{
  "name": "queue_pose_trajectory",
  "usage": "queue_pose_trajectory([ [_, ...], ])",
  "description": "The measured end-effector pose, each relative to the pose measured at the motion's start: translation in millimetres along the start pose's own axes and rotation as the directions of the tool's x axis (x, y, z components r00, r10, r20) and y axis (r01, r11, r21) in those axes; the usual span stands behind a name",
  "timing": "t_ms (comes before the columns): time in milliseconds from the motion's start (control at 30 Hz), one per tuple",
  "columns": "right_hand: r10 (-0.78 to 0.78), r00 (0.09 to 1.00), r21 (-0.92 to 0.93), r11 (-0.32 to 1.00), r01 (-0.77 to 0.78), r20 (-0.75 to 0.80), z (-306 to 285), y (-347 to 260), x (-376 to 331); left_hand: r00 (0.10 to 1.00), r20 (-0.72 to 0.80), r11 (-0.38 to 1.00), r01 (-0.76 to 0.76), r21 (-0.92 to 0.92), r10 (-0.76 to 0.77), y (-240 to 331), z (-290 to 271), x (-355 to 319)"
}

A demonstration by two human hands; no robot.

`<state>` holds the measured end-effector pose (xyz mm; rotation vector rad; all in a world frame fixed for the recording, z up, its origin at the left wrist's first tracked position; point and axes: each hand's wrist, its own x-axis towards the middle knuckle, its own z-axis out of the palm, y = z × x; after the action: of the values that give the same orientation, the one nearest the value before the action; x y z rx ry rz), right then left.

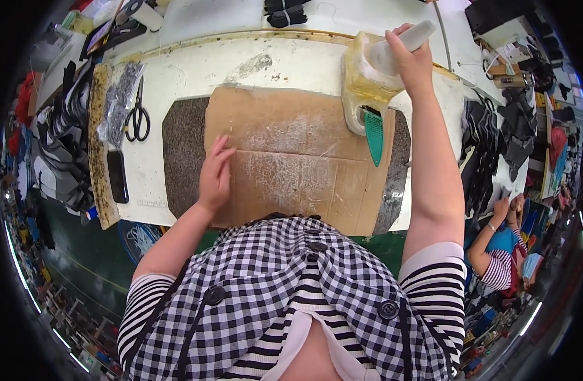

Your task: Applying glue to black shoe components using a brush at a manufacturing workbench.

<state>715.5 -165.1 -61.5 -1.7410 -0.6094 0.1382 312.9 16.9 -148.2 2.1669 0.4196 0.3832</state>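
Right hand (413, 60) clenched on pale plastic handle (402, 43) inside yellowed plastic jug (366, 82), table's far right. Left hand (215, 174) released, flat on scuffed brown cardboard sheet (291, 159). Jug probably rigid, glue-slick; handle likely safest grip. Black scissors (137, 117) near left edge.

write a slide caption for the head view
Left hand flat on glue-streaked cardboard; right hand grips a brush handle in a yellowed jug.
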Motion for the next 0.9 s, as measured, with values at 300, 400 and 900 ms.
queue_pose_trajectory([
  [300, -0.014, 1.0, -0.202, 0.979, 0.014, -0.002, -2.7, 13.8, 3.1, 0.982, 0.129, 0.924, -0.176, 0.339, 0.14, -25.1, -1.6, -59.9],
  [400, -0.033, 0.986, -0.383, 0.923, -0.033, -0.164, -20.1, 21.7, -41.1, 0.981, 0.124, 0.921, -0.184, 0.343, 0.15, -24.9, -3.6, -59.9],
  [900, -0.215, 0.485, -0.153, 0.776, 0.611, 0.847, 96.0, -9.4, -338.6, 0.985, 0.114, 0.877, -0.165, 0.452, 0.127, -22.5, 2.9, -68.0],
])
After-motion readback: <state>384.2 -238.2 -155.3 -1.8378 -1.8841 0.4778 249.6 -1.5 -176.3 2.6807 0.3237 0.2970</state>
